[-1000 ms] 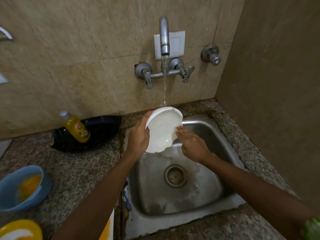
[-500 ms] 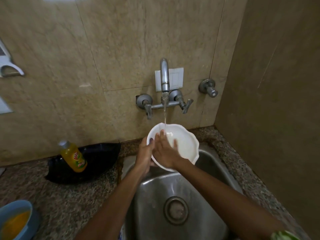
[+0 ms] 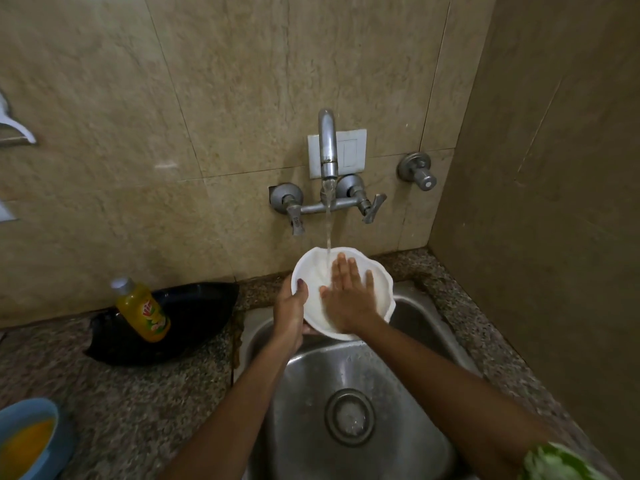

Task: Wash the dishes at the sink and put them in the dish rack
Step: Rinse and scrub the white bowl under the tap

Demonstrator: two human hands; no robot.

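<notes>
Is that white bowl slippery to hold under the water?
Probably yes. Tap water runs straight into the white bowl, so its smooth surface is wet. The left hand grips only the rim, thumb hooked inside, while the right hand lies flat inside, rubbing. It keeps its shape, so it seems stiff; it might chip if dropped into the steel sink.

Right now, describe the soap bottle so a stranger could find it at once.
Start at the steel sink and look left along the speckled counter to the wall. A black tray lies there, and the soap bottle leans in it. It is the only yellow-orange bottle, with a grey cap and a red label; the blue bowl nearer the front is wider and open.
</notes>
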